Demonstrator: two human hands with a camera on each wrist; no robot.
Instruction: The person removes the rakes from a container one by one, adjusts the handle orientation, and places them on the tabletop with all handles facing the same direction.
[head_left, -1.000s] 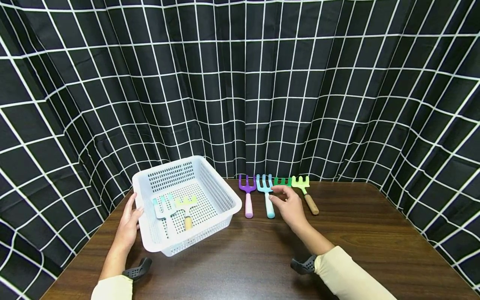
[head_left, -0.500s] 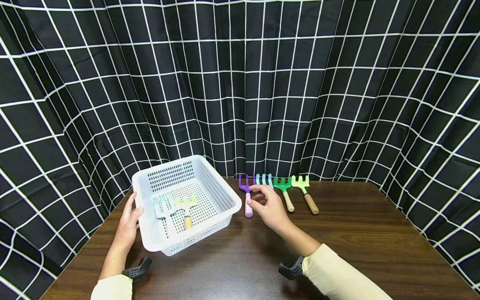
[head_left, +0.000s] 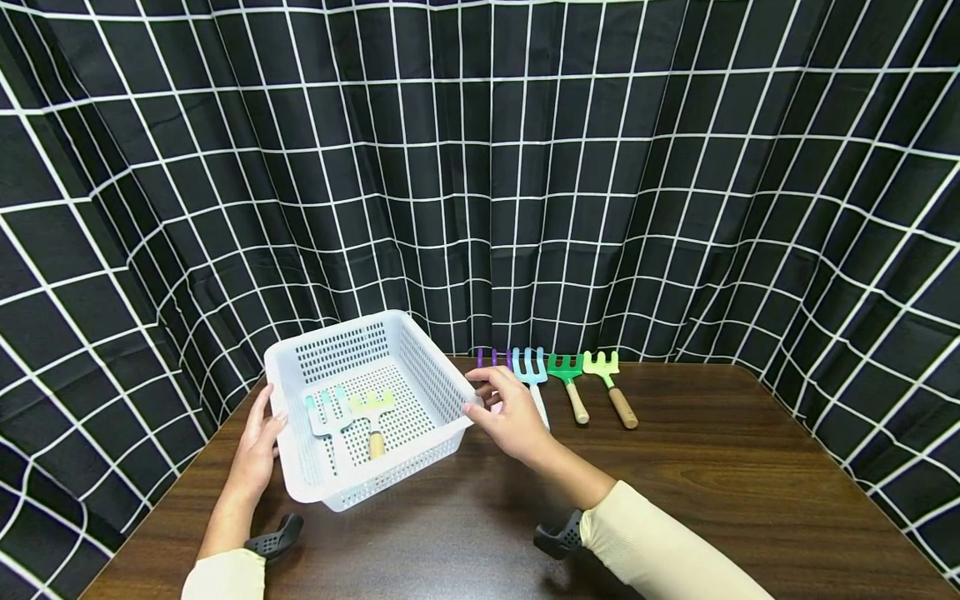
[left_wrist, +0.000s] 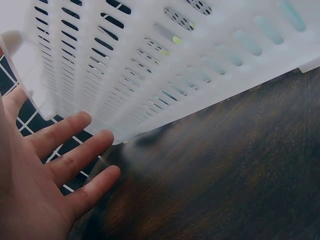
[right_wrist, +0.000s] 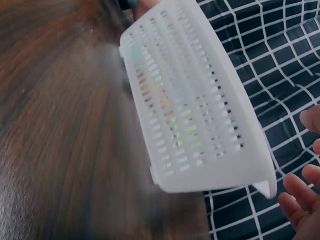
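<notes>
My left hand (head_left: pixel 258 442) holds the left rim of a white perforated basket (head_left: pixel 352 321), with the rim between thumb and forefinger; in the left wrist view its other fingers (left_wrist: pixel 82 155) spread loosely below. Inside the basket lie a white-handled hand fork with pale turquoise tines (head_left: pixel 330 421) and a yellow-green hand fork (head_left: pixel 372 404). My right hand (head_left: pixel 513 417) hovers at the basket's right corner, thumb and fingers apart and holding nothing. The right wrist view shows a gap between those fingers (right_wrist: pixel 297 192) and the basket. Behind this hand, a purple hand fork (head_left: pixel 480 358) is mostly hidden.
Right of the purple one, a light-blue hand fork (head_left: pixel 531 367), a green hand fork (head_left: pixel 566 371) and a lime hand fork (head_left: pixel 611 379) lie in a row on the brown wooden table (head_left: pixel 712 467). A black curtain with white grid lines (head_left: pixel 570 167) hangs behind and around.
My right hand has moved left, from over the light-blue fork past the purple fork to the basket's right corner. The left hand and the basket have stayed put.
</notes>
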